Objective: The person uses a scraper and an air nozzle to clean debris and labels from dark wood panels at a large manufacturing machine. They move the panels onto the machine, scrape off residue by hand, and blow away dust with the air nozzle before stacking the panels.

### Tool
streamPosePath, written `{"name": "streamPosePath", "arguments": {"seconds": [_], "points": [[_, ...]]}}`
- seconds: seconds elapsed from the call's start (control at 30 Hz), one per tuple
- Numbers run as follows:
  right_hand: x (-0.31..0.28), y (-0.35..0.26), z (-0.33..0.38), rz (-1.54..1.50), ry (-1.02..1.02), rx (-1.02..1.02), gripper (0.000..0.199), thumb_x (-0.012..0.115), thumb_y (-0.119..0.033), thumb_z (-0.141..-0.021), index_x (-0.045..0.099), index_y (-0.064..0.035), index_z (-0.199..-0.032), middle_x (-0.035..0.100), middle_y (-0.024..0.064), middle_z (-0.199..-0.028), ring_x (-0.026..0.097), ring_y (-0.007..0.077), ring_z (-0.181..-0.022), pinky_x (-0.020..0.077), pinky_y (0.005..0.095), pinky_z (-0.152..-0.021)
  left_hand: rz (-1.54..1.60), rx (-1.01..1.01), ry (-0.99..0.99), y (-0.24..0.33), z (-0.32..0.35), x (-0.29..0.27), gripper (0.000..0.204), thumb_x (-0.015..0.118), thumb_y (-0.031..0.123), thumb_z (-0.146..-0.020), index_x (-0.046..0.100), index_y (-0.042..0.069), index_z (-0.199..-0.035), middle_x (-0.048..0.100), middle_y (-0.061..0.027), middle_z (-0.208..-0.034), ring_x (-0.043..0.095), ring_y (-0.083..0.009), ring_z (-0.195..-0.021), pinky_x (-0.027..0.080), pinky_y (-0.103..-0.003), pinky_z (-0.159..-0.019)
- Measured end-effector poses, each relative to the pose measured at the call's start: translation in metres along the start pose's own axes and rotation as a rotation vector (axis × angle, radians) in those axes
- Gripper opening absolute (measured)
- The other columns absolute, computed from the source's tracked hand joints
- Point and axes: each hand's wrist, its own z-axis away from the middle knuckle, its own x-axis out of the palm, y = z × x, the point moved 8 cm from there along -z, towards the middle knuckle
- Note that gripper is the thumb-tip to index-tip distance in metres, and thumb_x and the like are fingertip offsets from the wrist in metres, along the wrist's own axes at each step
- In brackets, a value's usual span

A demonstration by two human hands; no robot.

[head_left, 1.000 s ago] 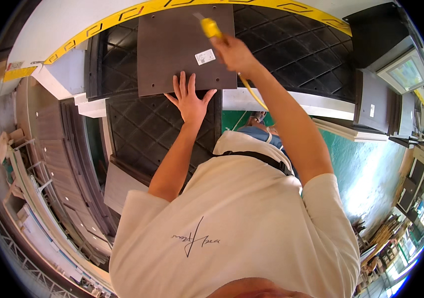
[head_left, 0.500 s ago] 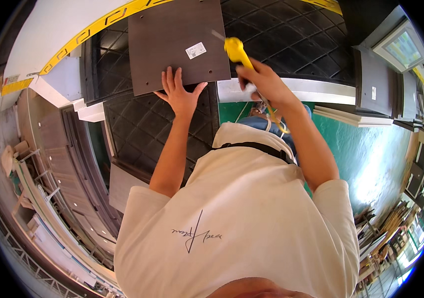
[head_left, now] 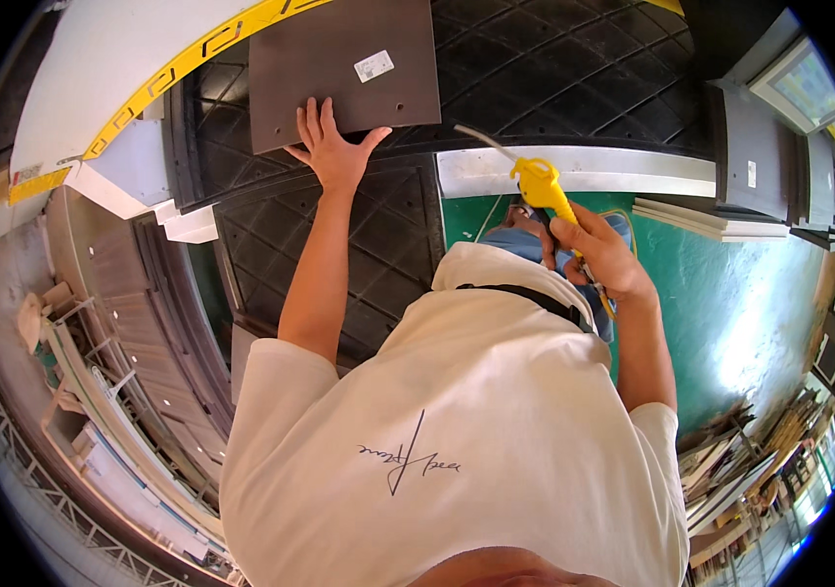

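A dark brown panel [head_left: 344,73] with small holes and a white label [head_left: 373,66] lies on the black ribbed mat surface [head_left: 554,78]. At its near edge my left hand [head_left: 334,152] rests on it, fingers spread and thumb stretched out to the right. To the right, over the green floor, my right hand [head_left: 601,249] is wrapped around the handle of a yellow air blow gun [head_left: 541,184]. Its thin metal nozzle points up and left, apart from the panel. A yellow hose hangs below the grip, partly hidden by my hand.
A white machine housing with a yellow strip [head_left: 168,78] stands at the far left. Stacked brown panels [head_left: 109,303] line the left side. More boards [head_left: 750,161] lean at the right beside a framed screen [head_left: 797,88]. A white ledge [head_left: 574,174] borders the mat.
My right hand has drawn the blow gun back toward me and to the right, away from the panel. The panel sits slightly farther away, with my left hand still on its near edge.
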Motion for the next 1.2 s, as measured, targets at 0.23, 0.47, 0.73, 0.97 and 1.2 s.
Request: {"name": "streamPosePath", "arguments": {"seconds": [0.23, 0.47, 0.73, 0.97, 1.2], "points": [[0.024, -0.003, -0.012, -0.335, -0.099, -0.158, 0.065, 0.057, -0.011, -0.097, 0.034, 0.0020, -0.156, 0.057, 0.0200, -0.145, 0.059, 0.0289, -0.134, 0.0651, 0.0324, -0.072, -0.014, -0.065, -0.021, 0.003, -0.041, 0.015, 0.118, 0.075, 0.083, -0.069, 0.039, 0.013, -0.158, 0.025, -0.0093, -0.170, 0.013, -0.0308, -0.160, 0.000, -0.081, -0.115], [0.073, -0.071, -0.012, -0.238, -0.158, -0.324, 0.064, 0.056, -0.005, -0.094, 0.035, 0.0047, -0.153, 0.059, 0.0204, -0.140, 0.060, 0.0299, -0.132, 0.0665, 0.0344, -0.073, 0.031, -0.025, 0.026, 0.006, -0.049, 0.014, 0.115, 0.079, 0.079, -0.067, 0.046, 0.010, -0.152, 0.030, -0.0130, -0.168, 0.018, -0.0349, -0.158, -0.002, -0.087, -0.109], [0.096, -0.150, 0.030, -0.364, 0.063, -0.647, 0.061, 0.047, 0.004, -0.092, 0.033, 0.0023, -0.152, 0.054, 0.0193, -0.141, 0.056, 0.0291, -0.134, 0.0679, 0.0396, -0.071, -0.050, -0.078, -0.032, 0.012, -0.047, 0.010, 0.112, 0.075, 0.079, -0.072, 0.043, 0.013, -0.157, 0.028, -0.0095, -0.170, 0.015, -0.0306, -0.160, 0.000, -0.084, -0.112], [0.104, -0.173, 0.029, -0.326, 0.077, -0.663, 0.060, 0.047, 0.000, -0.092, 0.035, 0.0038, -0.151, 0.056, 0.0221, -0.139, 0.059, 0.0311, -0.131, 0.0678, 0.0394, -0.070, -0.032, -0.068, -0.024, 0.015, -0.047, 0.008, 0.110, 0.076, 0.078, -0.073, 0.043, 0.013, -0.156, 0.029, -0.0100, -0.169, 0.017, -0.0318, -0.159, 0.000, -0.084, -0.112], [0.096, -0.149, 0.034, -0.253, 0.015, -0.551, 0.056, 0.049, -0.002, -0.093, 0.039, 0.0031, -0.148, 0.060, 0.0168, -0.133, 0.061, 0.0256, -0.126, 0.0670, 0.0366, -0.072, -0.037, -0.060, 0.007, 0.011, -0.046, 0.010, 0.108, 0.078, 0.075, -0.072, 0.045, 0.013, -0.154, 0.031, -0.0103, -0.169, 0.019, -0.0322, -0.159, 0.001, -0.085, -0.111]]}}
